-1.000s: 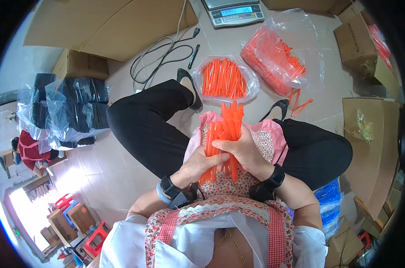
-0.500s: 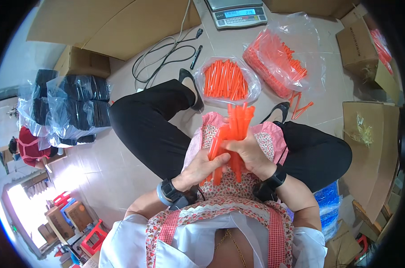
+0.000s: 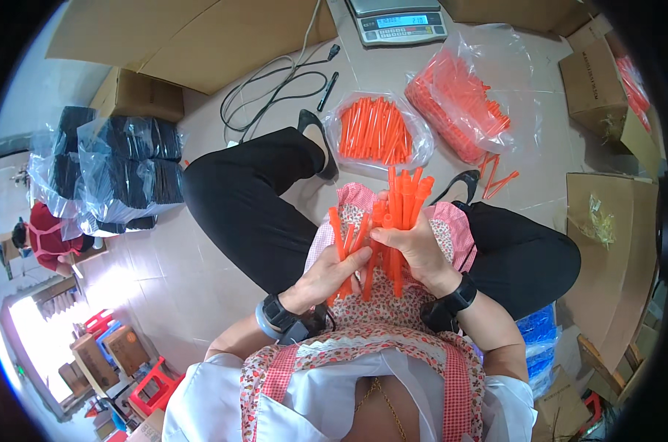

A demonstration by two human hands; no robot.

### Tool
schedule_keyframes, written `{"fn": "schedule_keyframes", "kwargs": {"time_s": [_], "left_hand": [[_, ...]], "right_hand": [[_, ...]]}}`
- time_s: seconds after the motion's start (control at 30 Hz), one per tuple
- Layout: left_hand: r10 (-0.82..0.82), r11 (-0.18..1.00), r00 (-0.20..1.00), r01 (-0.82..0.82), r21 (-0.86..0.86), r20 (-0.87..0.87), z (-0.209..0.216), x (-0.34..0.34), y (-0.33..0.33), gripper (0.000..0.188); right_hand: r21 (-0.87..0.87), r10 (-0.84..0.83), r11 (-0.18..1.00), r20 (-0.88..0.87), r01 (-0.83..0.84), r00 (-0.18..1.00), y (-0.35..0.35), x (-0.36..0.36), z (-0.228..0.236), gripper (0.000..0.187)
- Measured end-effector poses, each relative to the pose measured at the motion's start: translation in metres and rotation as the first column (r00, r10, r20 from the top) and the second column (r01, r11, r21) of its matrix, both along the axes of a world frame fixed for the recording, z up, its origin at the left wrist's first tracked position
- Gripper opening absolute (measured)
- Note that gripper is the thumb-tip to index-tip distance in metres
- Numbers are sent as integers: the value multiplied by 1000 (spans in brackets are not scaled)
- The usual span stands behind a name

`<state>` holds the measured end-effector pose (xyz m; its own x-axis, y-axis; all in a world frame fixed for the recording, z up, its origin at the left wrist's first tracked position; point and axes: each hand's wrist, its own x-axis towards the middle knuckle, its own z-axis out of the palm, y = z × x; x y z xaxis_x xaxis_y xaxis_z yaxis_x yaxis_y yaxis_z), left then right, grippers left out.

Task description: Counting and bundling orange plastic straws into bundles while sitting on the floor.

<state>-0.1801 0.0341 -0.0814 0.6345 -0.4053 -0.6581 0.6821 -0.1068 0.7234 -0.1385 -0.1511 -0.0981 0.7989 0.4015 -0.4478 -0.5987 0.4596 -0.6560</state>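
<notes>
In my right hand (image 3: 418, 254), a thick bunch of orange-red plastic tubes (image 3: 405, 193) is gripped above my lap, their thicker ends pointing away from me. My left hand (image 3: 325, 276) is closed on a few similar tubes (image 3: 338, 230), fanned slightly apart just left of that bunch. Fingers hide the middles of the tubes. Beyond my hands, a clear plastic bag (image 3: 425, 147) on the floor is spread open under a heap of such tubes (image 3: 376, 131). Several loose tubes (image 3: 500, 183) lie by my right shoe (image 3: 459, 188).
A larger clear bag of tubes (image 3: 452, 107) lies far right, near a digital scale (image 3: 401, 22). A cable (image 3: 275, 85) and black pen (image 3: 328, 91) rest on the floor. Cartons (image 3: 614, 250) stand at right; bagged black items (image 3: 131, 173) are stacked at left. Another person (image 3: 50, 236) is far left.
The tubes have separated into two groups: my left hand has drawn a few leftward, away from the right hand's bunch. The scale and the bags have not been moved.
</notes>
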Motion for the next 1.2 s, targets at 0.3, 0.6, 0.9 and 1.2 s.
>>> {"fn": "schedule_keyframes", "kwargs": {"time_s": [0.3, 0.6, 0.9, 1.2], "left_hand": [[-39, 999, 999, 39, 25, 0, 0, 0, -1, 35], [-105, 994, 991, 103, -26, -77, 0, 1, 1, 36], [-159, 987, 987, 159, -30, -15, 1, 4, 9, 37], [-345, 935, 931, 328, 134, 123, 1, 9, 12, 40]], "right_hand": [[16, 48, 999, 6, -48, 999, 2, -5, -4, 64], [104, 105, 989, -10, -103, 994, 1, -1, -5, 44], [143, 89, 987, -69, -78, 994, 2, -1, -5, 63], [92, 43, 995, -139, -30, 989, -4, 3, -3, 63]]}}
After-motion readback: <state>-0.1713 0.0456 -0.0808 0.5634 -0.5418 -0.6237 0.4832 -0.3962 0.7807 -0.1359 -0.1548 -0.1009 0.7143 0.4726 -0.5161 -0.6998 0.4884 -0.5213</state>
